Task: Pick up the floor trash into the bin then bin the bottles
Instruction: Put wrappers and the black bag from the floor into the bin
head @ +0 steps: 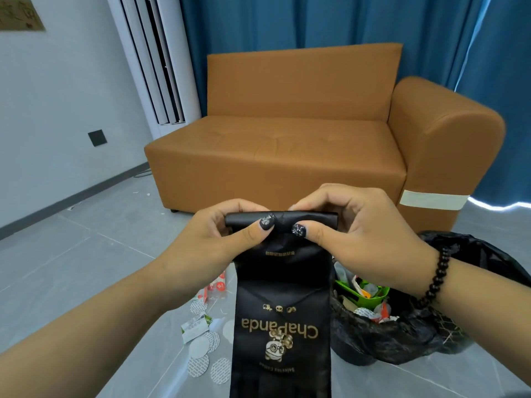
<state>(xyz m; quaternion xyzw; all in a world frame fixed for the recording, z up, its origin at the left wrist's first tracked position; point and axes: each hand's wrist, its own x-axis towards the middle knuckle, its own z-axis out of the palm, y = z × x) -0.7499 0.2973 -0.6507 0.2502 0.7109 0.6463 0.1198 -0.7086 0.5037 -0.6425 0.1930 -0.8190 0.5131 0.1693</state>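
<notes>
Left hand [230,228] and right hand [353,225] pinch the ChaPanda bag's [283,311] rolled top; released left of the bin [402,334], it might unroll and miss.

Sofa [275,145]: tan-orange, boxy, one rounded armrest at right; stands beyond both hands, strip of pale tape [434,200] across the armrest's lower front, just past the right hand.
Curtain [316,24]: dark teal, pleated, hanging behind the sofa.
Standing air conditioner [156,58]: white, tall, far beyond the left hand.
Wall socket [97,137]: dark, square, left of the hands and well apart.
Floor [86,254]: grey tiles below.
</notes>
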